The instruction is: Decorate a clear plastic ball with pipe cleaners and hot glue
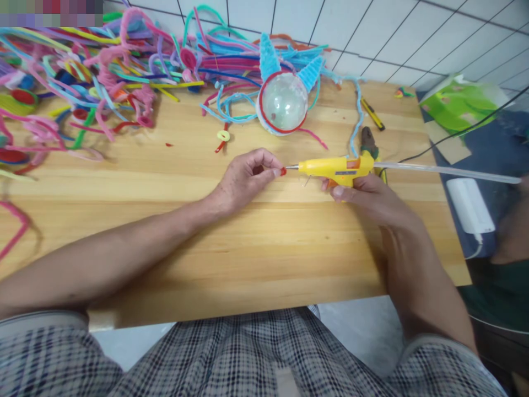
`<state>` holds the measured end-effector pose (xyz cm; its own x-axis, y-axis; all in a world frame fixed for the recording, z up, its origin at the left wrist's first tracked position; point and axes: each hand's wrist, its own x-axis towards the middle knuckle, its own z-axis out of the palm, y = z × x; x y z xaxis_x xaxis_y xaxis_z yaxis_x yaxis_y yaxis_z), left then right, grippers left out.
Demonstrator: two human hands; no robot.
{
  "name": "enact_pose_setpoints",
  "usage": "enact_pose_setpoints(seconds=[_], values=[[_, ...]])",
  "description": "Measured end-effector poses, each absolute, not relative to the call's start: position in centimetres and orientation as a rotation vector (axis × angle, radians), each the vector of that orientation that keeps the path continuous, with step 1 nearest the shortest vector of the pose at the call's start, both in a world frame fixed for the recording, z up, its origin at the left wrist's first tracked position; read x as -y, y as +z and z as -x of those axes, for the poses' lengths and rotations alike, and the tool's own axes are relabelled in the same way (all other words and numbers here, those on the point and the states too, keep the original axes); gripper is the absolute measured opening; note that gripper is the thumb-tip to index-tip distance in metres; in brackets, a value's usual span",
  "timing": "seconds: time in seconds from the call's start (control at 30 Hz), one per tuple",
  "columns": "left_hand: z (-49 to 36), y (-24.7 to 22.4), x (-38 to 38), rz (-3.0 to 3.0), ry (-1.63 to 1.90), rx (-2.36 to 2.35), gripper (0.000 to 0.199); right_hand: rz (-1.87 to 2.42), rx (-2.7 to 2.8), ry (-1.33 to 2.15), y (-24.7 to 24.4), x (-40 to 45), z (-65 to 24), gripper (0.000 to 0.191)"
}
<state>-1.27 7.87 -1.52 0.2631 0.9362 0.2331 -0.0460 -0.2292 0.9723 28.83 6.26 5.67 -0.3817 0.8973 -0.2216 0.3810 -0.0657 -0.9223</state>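
My right hand (359, 193) is wrapped round the handle of a yellow hot glue gun (326, 168), its nozzle pointing left. A long clear glue stick (446, 171) sticks out of its back end. Between thumb and fingertips, my left hand (252, 176) pinches a small red piece (283, 171) right at the nozzle tip; whether they touch I cannot tell. Beyond the hands stands a clear dome (285, 102) with a red rim and two fuzzy blue ears (269, 58).
Piled pipe cleaners (136, 71) of many colours cover the back left of the wooden table (248, 264). Pliers (369, 142) and a yellow utility knife (373, 114) lie behind the glue gun. Past the right edge are a white box-shaped device (470, 205) and a person's arm (512, 226).
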Motion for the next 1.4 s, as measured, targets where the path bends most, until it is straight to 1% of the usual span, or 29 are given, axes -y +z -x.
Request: enact_pose_setpoints(seconds=[0.27, 0.4, 0.57, 0.77, 0.87, 1.07, 1.23, 1.4], values=[[1.23, -1.57, -7.85, -1.496, 1.168, -0.876, 0.020, 1.362, 1.767, 1.446, 5.82, -6.27, -28.72, 0.046], [1.23, -1.55, -7.88, -1.502, 1.173, -0.854, 0.023, 1.377, 1.753, 1.467, 5.85, -6.20, -28.71, 0.045], [1.27, -1.45, -7.89, -1.502, 1.174, -0.849, 0.025, 1.396, 1.754, 1.464, 5.78, -6.20, -28.83, 0.050], [1.24, -1.38, -7.89, -1.510, 1.164, -0.882, 0.028, 1.411, 1.726, 1.442, 6.08, -6.09, -28.60, 0.049], [1.24, -1.26, -7.84, -1.506, 1.159, -0.879, 0.029, 1.419, 1.712, 1.436, 6.17, -6.02, -28.47, 0.052], [1.25, -1.22, -7.77, -1.502, 1.142, -0.872, 0.026, 1.393, 1.743, 1.445, 6.11, -6.04, -28.43, 0.052], [1.22, -1.31, -7.82, -1.511, 1.155, -0.882, 0.026, 1.417, 1.780, 1.433, 6.01, -6.14, -28.67, 0.044], [1.25, -1.23, -7.78, -1.528, 1.157, -0.883, 0.030, 1.450, 1.782, 1.403, 6.10, -6.05, -28.74, 0.051]])
